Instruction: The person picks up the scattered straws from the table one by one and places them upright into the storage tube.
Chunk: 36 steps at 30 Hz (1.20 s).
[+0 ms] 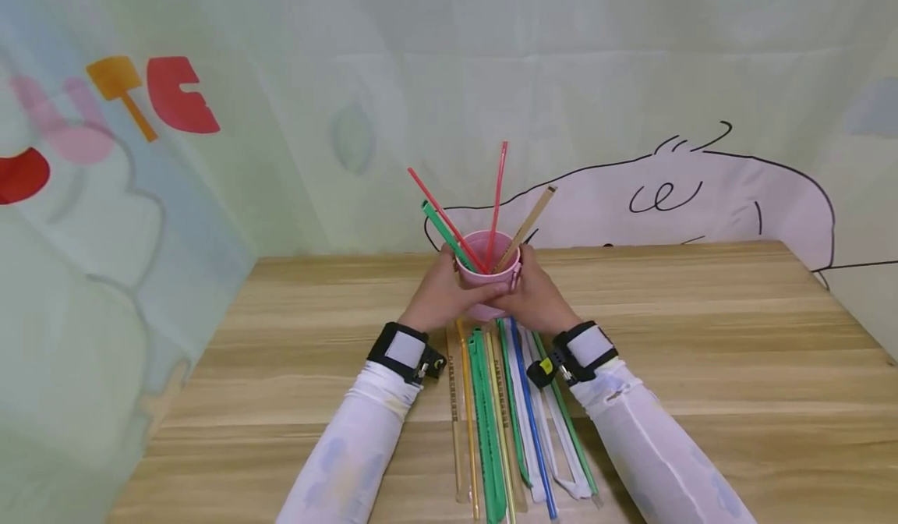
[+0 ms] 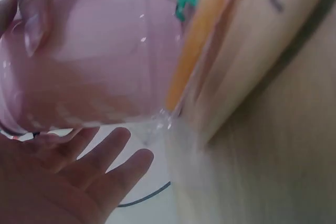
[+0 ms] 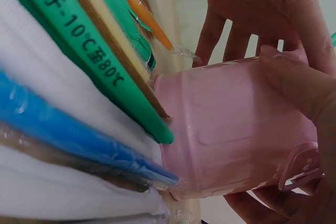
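Note:
A small pink plastic bucket [image 1: 484,306] stands upright near the back of the table, held between both hands. My left hand [image 1: 442,294] grips its left side, thumb across the front. On the other side my right hand [image 1: 536,298] holds it, with its thumb [image 3: 299,85] pressed on the wall. In the left wrist view, some left fingers [image 2: 118,177] stretch past the bucket. Two red straws [image 1: 499,189], a green-wrapped straw [image 1: 442,226] and a tan straw [image 1: 533,216] lean out of the bucket. A loop [image 3: 302,166] sticks out near its rim.
Several straws lie side by side before the bucket, among them an orange straw [image 1: 468,423], a green-wrapped straw [image 1: 487,430], a blue straw [image 1: 536,423] and white-wrapped ones. A printed curtain [image 1: 561,56] hangs behind the wooden table [image 1: 316,313].

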{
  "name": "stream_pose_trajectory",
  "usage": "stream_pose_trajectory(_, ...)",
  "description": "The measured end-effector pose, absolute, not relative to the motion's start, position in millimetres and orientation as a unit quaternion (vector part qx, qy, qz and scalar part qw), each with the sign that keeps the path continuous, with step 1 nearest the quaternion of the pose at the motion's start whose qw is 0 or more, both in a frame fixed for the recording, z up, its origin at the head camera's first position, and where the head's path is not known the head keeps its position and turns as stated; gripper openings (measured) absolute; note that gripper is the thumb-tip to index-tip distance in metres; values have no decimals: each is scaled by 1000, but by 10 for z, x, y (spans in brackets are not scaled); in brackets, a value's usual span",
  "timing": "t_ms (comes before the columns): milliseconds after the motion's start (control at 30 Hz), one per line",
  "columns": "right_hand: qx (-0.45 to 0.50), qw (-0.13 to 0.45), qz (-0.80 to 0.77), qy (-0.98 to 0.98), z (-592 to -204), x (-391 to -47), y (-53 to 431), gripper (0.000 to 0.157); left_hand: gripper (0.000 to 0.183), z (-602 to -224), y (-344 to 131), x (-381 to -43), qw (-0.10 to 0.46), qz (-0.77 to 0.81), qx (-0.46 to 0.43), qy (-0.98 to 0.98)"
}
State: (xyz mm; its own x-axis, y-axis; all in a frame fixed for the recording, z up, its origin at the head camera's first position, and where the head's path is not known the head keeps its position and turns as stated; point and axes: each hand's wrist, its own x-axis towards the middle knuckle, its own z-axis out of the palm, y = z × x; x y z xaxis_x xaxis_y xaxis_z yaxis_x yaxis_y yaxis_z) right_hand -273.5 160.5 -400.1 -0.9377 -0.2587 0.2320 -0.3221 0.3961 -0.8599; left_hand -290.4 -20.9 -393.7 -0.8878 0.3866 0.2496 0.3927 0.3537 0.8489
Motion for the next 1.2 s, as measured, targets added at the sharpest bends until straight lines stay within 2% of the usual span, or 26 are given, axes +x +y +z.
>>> stream_pose_trajectory(200,170,31,511,-842,-4051,-2771,1620,95,93,-4018,-171,-2915,11,-518,-224,-826)
stream_pose_trajectory(367,164,23,511,-844,-4057,-2770,1613,99,95,-4051,-181,-2923,-5,-516,-194,-834)
stream_pose_trajectory(733,164,27,506,-846,-4063,-2773,1614,100,98,-4043,-193,-2921,-21,-526,-184,-830)
stream_pose_trajectory(867,172,6,493,-853,-4002,-2735,1640,99,97,-4042,-195,-2916,-23,-525,-185,-830)
stream_pose_trajectory(1067,157,-13,450,-879,-3830,-2615,1799,93,91,-4043,-190,-2921,-21,-540,-200,-817)
stream_pose_trajectory(1200,126,-7,390,-912,-3756,-2484,1929,78,92,-4055,-219,-2931,-23,-539,-193,-820)
